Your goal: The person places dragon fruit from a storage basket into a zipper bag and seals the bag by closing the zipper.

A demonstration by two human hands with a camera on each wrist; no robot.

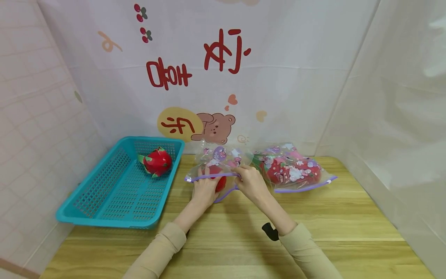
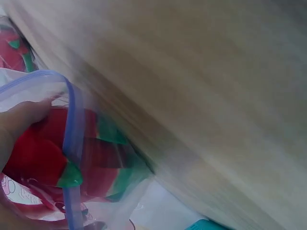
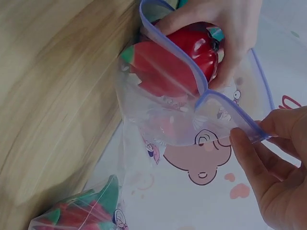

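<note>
My left hand (image 1: 204, 190) reaches into the mouth of a clear, printed zip bag (image 1: 244, 157) and grips a red toy dragon fruit (image 3: 194, 48) with green tips. In the left wrist view, part of the dragon fruit (image 2: 38, 153) lies bare under the thumb, and more red and green shows through the film. My right hand (image 1: 252, 184) pinches the purple zip edge (image 3: 249, 124) between thumb and fingers, holding the mouth apart. The bag's far part is wrinkled, and its contents there are partly hidden by the print.
A blue-green basket (image 1: 162, 203) stands at the left with another dragon fruit (image 1: 157, 162) in its far right corner. To the right, a second zip bag (image 1: 296, 170) holds red and green fruit. A black object (image 1: 270, 231) shows beside my right forearm. Behind the wooden table (image 1: 226, 252) hangs a printed cloth.
</note>
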